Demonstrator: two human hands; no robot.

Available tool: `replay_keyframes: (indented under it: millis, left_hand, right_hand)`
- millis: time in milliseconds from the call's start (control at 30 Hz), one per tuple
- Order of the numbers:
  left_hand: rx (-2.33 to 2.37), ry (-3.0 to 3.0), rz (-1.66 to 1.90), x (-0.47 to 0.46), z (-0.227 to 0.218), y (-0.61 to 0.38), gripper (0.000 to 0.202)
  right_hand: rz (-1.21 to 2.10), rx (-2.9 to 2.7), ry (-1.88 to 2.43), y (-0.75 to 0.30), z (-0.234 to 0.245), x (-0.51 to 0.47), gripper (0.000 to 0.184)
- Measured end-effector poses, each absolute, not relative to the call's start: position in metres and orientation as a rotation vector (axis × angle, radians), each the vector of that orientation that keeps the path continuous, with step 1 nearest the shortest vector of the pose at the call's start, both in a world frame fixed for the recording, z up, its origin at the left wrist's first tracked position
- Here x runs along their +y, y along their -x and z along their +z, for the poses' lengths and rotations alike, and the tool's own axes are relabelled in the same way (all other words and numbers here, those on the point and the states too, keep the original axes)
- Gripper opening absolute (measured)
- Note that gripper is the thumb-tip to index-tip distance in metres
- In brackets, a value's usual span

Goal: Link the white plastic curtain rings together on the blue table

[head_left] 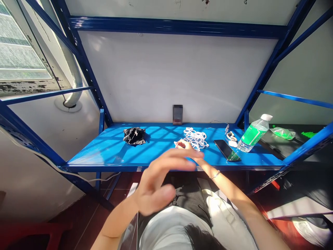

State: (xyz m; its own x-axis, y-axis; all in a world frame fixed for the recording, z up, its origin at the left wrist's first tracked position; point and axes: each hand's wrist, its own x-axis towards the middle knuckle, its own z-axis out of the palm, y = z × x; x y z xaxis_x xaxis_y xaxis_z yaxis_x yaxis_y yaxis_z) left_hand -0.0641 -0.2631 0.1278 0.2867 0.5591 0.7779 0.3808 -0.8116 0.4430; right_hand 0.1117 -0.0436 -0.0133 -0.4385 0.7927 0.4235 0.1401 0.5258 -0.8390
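Note:
A tangled pile of white looped cord (196,138) lies on the blue shelf, right of the middle. My right hand (185,145) is at the pile's left edge, its fingers curled round a small white part that looks like the same cord. A bracelet sits on that wrist. Much closer to the camera, my left hand (162,180) is raised in front of the shelf's edge. Its fingers are stretched out and the thumb stands apart, with nothing in it. The left fingertips partly cover my right hand and wrist in this view.
A crumpled black plastic bag (134,135) lies to the left. On the right are a dark phone (227,150), a tilted water bottle (254,134) with a green label and a small white item (231,139). A small dark upright panel (178,115) stands by the wall. Blue posts (256,90) frame the shelf.

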Motion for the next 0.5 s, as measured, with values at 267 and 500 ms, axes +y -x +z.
replay_keyframes:
  millis: [267, 500]
  left_hand:
    - [1.228, -2.157, 1.265, -0.099, 0.035, 0.061, 0.064]
    - [1.077, -2.134, 1.122, -0.074, -0.02, 0.058, 0.048]
  right_hand:
    - [1.156, -1.658, 0.869, -0.11, -0.022, -0.046, 0.03]
    - [1.106, -1.746, 0.87, -0.112, -0.022, -0.049, 0.035]
